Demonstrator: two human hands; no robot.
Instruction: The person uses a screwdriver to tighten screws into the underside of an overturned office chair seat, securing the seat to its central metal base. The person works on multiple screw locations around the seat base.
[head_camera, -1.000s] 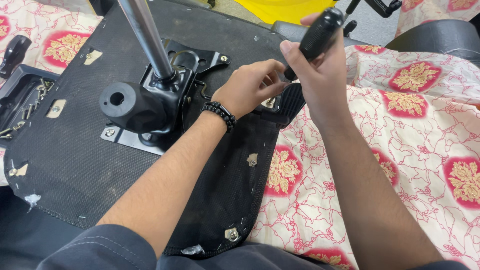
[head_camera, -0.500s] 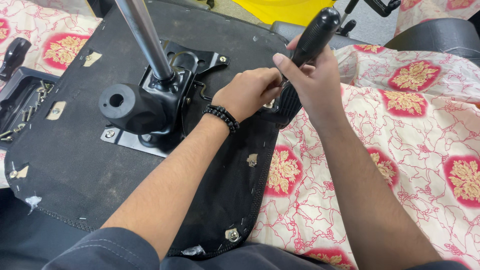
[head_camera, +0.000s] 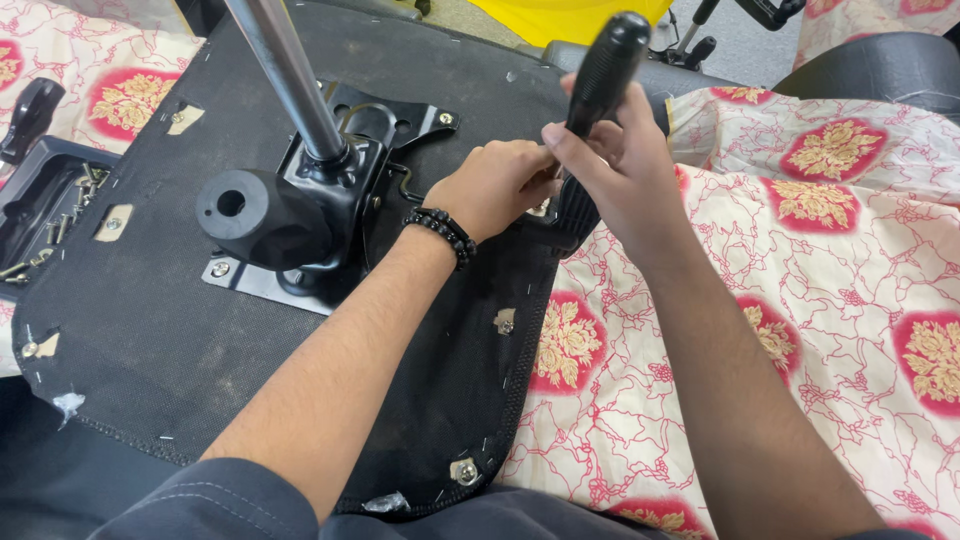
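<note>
An upturned black chair seat (head_camera: 250, 360) lies on a patterned cloth, its fabric underside facing up. A black metal mechanism plate (head_camera: 320, 210) with a chrome gas-lift column (head_camera: 285, 80) is fixed at its middle. My right hand (head_camera: 620, 170) grips the black handle of a screwdriver (head_camera: 605, 70), held nearly upright at the seat's right edge. My left hand (head_camera: 495, 185), with a black bead bracelet (head_camera: 440, 230) on the wrist, pinches something small by the tool's shaft; what it holds is hidden.
A black tray (head_camera: 40, 190) with several loose screws sits at the left edge. The cream cloth with red flower medallions (head_camera: 800, 260) covers the surface on the right. Another black chair part (head_camera: 880, 70) and a yellow object (head_camera: 570, 15) lie at the back.
The view has drifted a little. My right hand and the screwdriver sit slightly lower and more upright. My left hand stays at the tool's tip.
</note>
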